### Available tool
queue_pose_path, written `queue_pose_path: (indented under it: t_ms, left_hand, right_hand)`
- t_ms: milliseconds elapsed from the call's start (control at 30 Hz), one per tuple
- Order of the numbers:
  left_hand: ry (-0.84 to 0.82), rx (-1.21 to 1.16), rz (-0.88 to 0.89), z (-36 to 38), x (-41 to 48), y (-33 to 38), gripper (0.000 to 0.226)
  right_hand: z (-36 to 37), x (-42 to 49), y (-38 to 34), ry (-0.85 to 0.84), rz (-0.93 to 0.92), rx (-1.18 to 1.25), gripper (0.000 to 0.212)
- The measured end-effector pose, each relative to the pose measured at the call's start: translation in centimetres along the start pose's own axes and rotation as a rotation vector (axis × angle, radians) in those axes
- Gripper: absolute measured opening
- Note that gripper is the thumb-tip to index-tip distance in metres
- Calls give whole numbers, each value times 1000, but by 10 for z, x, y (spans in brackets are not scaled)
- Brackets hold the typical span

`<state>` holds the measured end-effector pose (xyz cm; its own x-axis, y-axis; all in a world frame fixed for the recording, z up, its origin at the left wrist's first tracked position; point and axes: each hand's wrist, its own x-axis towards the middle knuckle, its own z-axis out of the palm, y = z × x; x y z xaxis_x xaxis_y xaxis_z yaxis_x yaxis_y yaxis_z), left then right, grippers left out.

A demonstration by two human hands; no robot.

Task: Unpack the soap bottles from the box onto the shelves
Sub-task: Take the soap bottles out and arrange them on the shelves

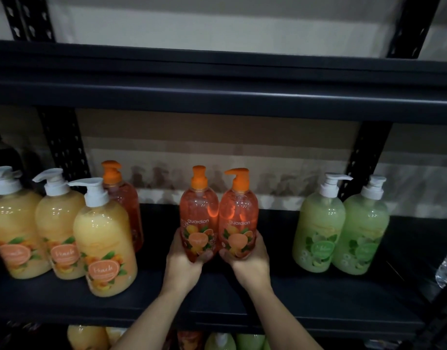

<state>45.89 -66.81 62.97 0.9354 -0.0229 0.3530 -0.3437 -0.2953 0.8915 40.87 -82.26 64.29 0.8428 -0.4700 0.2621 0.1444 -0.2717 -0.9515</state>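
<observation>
Two clear orange soap bottles with orange pumps stand upright side by side in the middle of the dark shelf (280,296). My left hand (184,263) grips the base of the left orange bottle (198,213). My right hand (250,263) grips the base of the right orange bottle (239,215). Whether their bases touch the shelf board is hidden by my fingers. The box is out of sight.
Three yellow peach bottles (105,246) stand at the left, with another orange bottle (125,198) behind them. Two green bottles (318,231) stand at the right. An upper shelf beam (217,97) runs overhead. More bottles (222,341) show on the shelf below.
</observation>
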Motion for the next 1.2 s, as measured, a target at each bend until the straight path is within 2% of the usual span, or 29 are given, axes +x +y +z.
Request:
queue_pose_path:
  t_ms: [333, 600, 767, 867, 1200]
  left_hand:
    - [-41, 0, -3, -1, 2, -2, 79]
    - [-57, 22, -10, 2, 4, -8, 77]
    - [-70, 22, -9, 2, 4, -6, 75]
    - [-80, 18, -13, 2, 4, -5, 75]
    - [-94, 20, -15, 0, 3, -2, 74]
  right_hand:
    - [1, -1, -3, 26, -58, -32, 60]
    - [3, 1, 0, 20, -36, -27, 64]
    - [3, -2, 1, 27, -6, -23, 75]
    - [1, -1, 0, 17, -5, -42, 67]
    - [0, 0, 3, 10, -10, -81, 66]
